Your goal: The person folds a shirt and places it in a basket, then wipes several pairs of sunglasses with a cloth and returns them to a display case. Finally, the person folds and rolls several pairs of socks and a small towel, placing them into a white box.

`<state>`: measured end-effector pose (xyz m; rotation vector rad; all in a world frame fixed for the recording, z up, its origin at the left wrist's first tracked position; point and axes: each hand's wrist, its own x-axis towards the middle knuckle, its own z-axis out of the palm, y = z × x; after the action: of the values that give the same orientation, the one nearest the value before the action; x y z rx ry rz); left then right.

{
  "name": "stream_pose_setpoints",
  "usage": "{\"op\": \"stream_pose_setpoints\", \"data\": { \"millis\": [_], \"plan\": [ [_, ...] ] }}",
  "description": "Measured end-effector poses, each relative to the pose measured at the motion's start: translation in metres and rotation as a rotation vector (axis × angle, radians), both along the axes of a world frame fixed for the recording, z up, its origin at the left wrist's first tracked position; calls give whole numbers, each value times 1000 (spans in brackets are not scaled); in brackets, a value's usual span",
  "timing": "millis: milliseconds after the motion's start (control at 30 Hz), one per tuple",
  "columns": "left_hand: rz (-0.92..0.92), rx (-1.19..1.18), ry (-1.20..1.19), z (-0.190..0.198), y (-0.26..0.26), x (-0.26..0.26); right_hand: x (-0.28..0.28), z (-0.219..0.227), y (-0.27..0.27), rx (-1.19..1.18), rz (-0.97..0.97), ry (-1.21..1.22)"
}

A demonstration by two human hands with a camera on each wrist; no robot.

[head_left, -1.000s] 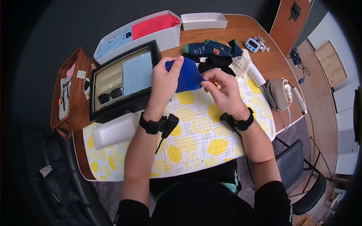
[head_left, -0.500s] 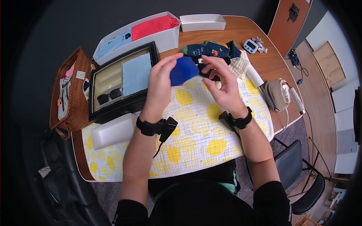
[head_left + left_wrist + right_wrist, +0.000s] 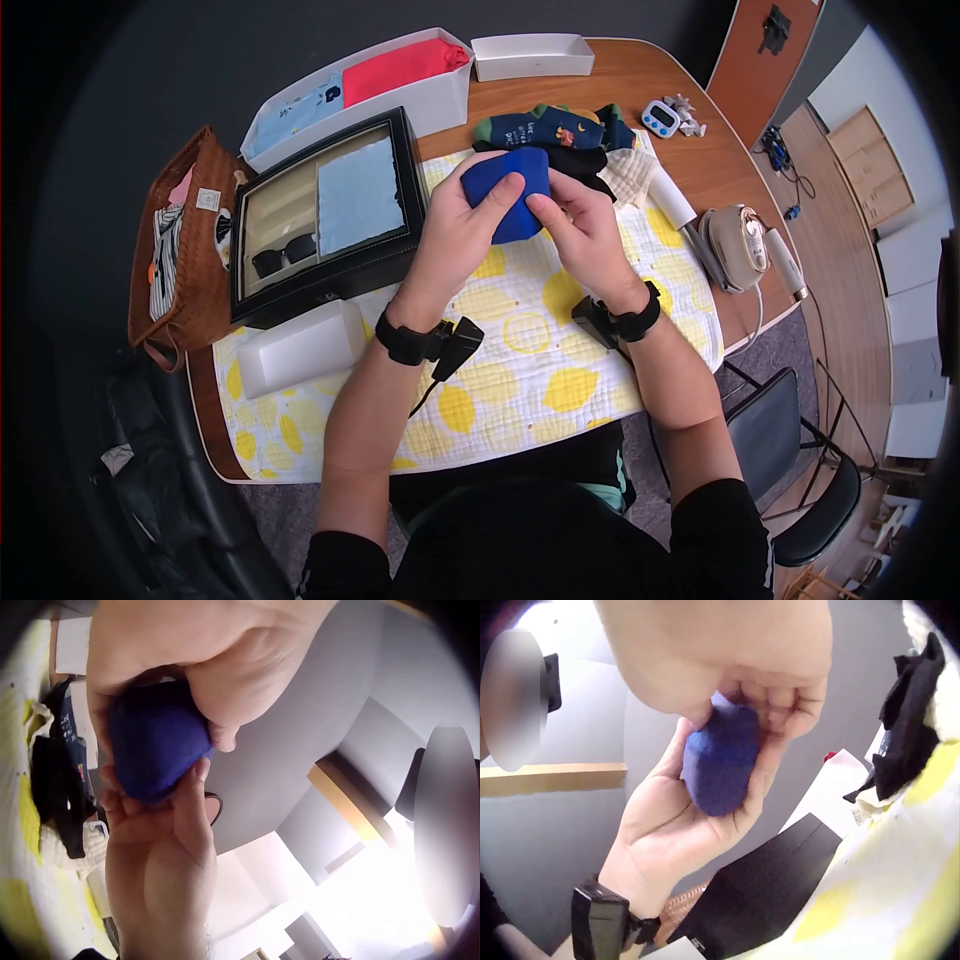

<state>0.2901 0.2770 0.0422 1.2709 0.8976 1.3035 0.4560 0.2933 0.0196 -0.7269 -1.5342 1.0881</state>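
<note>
A folded piece of blue fabric is held up in front of me between both hands, above the lemon-print cloth. My left hand grips its left side, thumb pressed across the near face. On the other side my right hand pinches the right edge, thumb in front. In the left wrist view the fabric looks like a compact rounded bundle. The right wrist view shows the bundle end-on, with fingers around it; fingers behind it are partly hidden.
A black glass-lidded case bears a light blue cloth. Around stand a brown basket, white box, white bin with folded clothes, and white tray. Patterned socks, a timer and a garment steamer lie right.
My right hand let go of the fabric's edge half a second ago, fingers spread, and now grips it again. The fabric has become a smaller, thicker bundle, and both thumbs press it.
</note>
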Motion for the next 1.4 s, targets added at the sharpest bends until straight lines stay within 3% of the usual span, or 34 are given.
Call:
{"op": "stream_pose_setpoints", "data": {
  "millis": [67,133,167,233,333,467,533,633,733,867,933,1067,1133,1400],
  "plan": [
    [61,41,-119,-3,0,4,0,1,-1,28,-65,-48],
    [152,-4,-139,-8,1,4,-1,6,-3,330,-343,-223],
    [151,-3,-138,-11,2,4,-1,6,-4,330,-344,-222],
    [139,8,-85,-14,3,2,-3,6,-7,-2,-177,-40],
    [181,74,-53,-15,4,3,-1,11,-5,-207,-55,63],
    [240,148,117,-19,4,2,7,9,0,-221,64,-55],
    [331,149,160,-22,6,1,6,6,1,-101,62,-141],
    [295,61,75,-21,10,-7,10,12,-2,-33,37,-39],
    [244,57,142,-14,7,-10,12,14,-1,9,54,22],
    [234,-87,15,-2,0,-2,14,14,-3,-139,115,50],
    [249,-30,185,-7,2,-5,9,5,-1,53,39,-61],
    [314,52,203,-6,2,-3,-1,10,-8,128,16,-7],
    [265,38,338,-5,0,-3,-1,14,-13,273,-20,-285],
    [459,191,635,11,-9,2,-3,16,-23,414,-81,-449]
  ]
}}
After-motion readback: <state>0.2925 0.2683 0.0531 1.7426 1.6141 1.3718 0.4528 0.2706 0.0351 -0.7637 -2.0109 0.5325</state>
